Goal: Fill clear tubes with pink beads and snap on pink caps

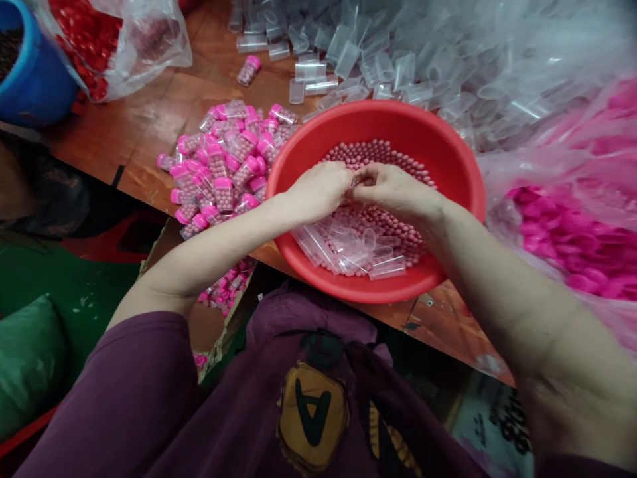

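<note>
Beads point(371, 151), small and dusty pink, cover the bottom of the red basin point(455, 162) in my view, which sits at the near edge of the tabletop point(144, 119). Over them I see the 2 hands meeting above the middle of the basin. The left hand point(323, 190) is curled, back upward, its fingertips hidden, so I cannot tell what it has hold of, if anything. The right hand point(394, 190) is bent toward it, thumb and forefinger drawn close together beside the left knuckles; whether something is pinched there I cannot make out. Below the hands, loose clear tubes point(388, 267) lie on the beads by the basin's near wall.

Just left of the basin, along the near edge, I have a heap of bead-filled vials point(223, 192) with pink caps, and 1 lone vial point(249, 70) lies apart, farther from that edge. Beyond the basin spreads a big pile of empty tubes point(348, 60). To its right, a plastic bag point(507, 162) holds bright pink caps point(557, 239). At the tabletop's left end I see red caps point(94, 43) in clear plastic, next to a blue bucket point(47, 83).
</note>
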`<act>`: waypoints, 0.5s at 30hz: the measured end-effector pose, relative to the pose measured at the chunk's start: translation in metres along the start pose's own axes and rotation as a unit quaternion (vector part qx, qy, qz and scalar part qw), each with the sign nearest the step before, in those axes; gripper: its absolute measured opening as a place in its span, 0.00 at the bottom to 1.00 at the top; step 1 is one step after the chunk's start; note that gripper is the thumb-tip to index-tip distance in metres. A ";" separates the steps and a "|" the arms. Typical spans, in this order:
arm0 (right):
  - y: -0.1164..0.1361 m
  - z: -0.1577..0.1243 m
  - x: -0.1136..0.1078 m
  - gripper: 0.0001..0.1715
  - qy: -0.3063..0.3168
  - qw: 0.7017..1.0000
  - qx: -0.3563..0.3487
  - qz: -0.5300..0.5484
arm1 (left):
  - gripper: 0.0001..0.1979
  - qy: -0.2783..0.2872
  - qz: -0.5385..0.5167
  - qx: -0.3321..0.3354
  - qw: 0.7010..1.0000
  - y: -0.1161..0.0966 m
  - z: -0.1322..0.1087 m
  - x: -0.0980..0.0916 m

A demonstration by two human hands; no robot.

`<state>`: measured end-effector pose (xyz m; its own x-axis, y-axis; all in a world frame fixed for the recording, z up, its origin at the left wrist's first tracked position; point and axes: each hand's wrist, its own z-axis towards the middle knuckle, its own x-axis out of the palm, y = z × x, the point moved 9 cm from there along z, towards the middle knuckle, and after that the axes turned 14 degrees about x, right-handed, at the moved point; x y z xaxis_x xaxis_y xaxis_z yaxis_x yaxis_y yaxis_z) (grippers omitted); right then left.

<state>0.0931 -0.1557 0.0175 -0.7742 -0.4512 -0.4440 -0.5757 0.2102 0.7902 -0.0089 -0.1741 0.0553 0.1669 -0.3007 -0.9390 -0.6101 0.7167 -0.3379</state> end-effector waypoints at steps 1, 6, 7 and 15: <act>-0.006 -0.004 -0.007 0.08 -0.004 0.999 0.026 0.039 | 0.18 -0.002 0.002 0.023 1.000 0.000 0.006 -0.001; -0.005 -0.075 -0.086 0.25 -0.143 0.987 -0.019 0.076 | 0.20 0.068 0.070 0.089 0.991 0.009 0.033 0.018; -0.007 -0.098 -0.104 0.22 -0.171 0.982 -0.036 0.075 | 0.20 0.089 0.085 0.097 0.988 0.008 0.039 0.027; -0.150 -0.220 -0.129 0.15 -0.287 0.918 0.180 -0.209 | 0.06 0.108 -0.046 0.168 0.979 -0.053 0.092 0.069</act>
<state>0.3375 -0.3197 0.0490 -0.4185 -0.0490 -0.9069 -0.8234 0.4418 0.3561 0.1066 -0.1748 0.0024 0.0192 -0.4748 -0.8799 -0.3057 0.8351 -0.4573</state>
